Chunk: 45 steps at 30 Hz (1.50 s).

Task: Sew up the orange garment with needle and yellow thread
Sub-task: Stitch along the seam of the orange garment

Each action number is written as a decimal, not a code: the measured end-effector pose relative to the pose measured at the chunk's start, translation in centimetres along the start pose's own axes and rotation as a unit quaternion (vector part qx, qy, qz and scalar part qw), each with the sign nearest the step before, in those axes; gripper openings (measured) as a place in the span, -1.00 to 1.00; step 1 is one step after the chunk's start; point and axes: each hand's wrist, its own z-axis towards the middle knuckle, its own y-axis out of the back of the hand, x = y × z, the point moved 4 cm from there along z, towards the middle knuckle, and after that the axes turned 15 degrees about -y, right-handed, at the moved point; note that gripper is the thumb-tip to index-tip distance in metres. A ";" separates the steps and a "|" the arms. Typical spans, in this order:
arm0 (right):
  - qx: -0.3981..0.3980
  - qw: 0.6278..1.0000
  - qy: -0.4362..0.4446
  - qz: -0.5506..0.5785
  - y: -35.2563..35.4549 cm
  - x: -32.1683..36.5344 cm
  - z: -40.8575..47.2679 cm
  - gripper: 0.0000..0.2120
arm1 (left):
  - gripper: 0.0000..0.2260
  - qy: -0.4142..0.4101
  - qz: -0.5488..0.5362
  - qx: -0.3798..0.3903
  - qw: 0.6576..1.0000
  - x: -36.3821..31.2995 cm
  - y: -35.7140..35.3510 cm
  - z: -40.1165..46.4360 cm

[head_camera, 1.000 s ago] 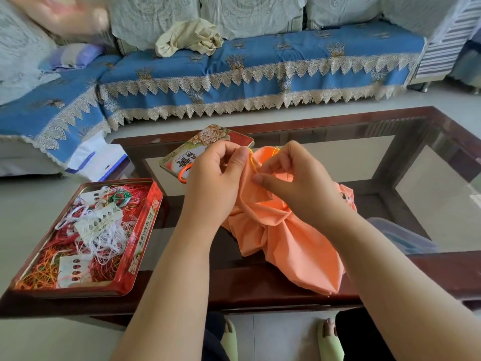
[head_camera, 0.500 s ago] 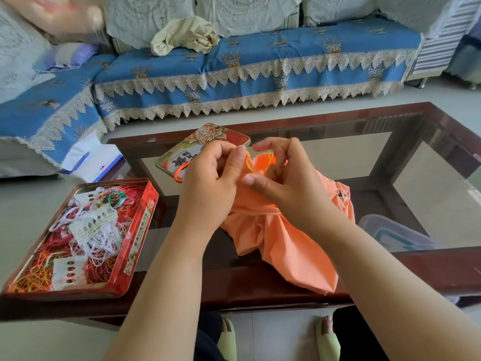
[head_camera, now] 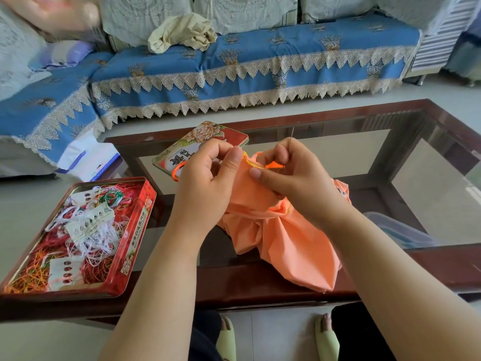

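Grip: right hand (head_camera: 294, 175) pinches needle (head_camera: 291, 142); left hand (head_camera: 208, 178) pinches the seam edge of the orange garment (head_camera: 281, 238).
Garment: bunched on table (head_camera: 260, 282), draping toward 6 o'clock.
Key relation: needle's long axis runs 12 to 6, tip up; yellow thread (head_camera: 248, 161) leads toward 9 o'clock into the cloth.
Tin (head_camera: 135, 246): Chinese lettering on the side, unreadable.

A sofa (head_camera: 260, 61) with a blue cover edged in cream lace runs across the top of the frame, pale lace cushions (head_camera: 145, 14) along its back. Below it lies a light tiled floor (head_camera: 286, 102). A dark wooden coffee table (head_camera: 260, 285) with a glass top fills the lower half. Daylight is soft and even.
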 end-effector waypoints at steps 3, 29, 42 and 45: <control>0.000 1.000 0.004 0.020 0.2 0.0 0.1 -0.63 | -0.83 0.012 -0.022 -0.007 1.000 0.4 -0.3 0.1; 0.012 0.990 0.014 -0.139 0.8 -0.3 0.5 -0.59 | -0.89 0.020 -0.103 0.052 0.993 1.8 -0.2 0.0; 0.006 0.988 0.051 -0.147 0.5 0.5 -0.1 -0.62 | -0.93 0.014 -0.138 0.068 0.988 1.7 -0.5 -0.2; 0.016 0.987 0.045 -0.153 0.5 0.3 -0.1 -0.60 | -0.92 0.005 -0.150 0.065 0.986 1.6 -0.4 -0.2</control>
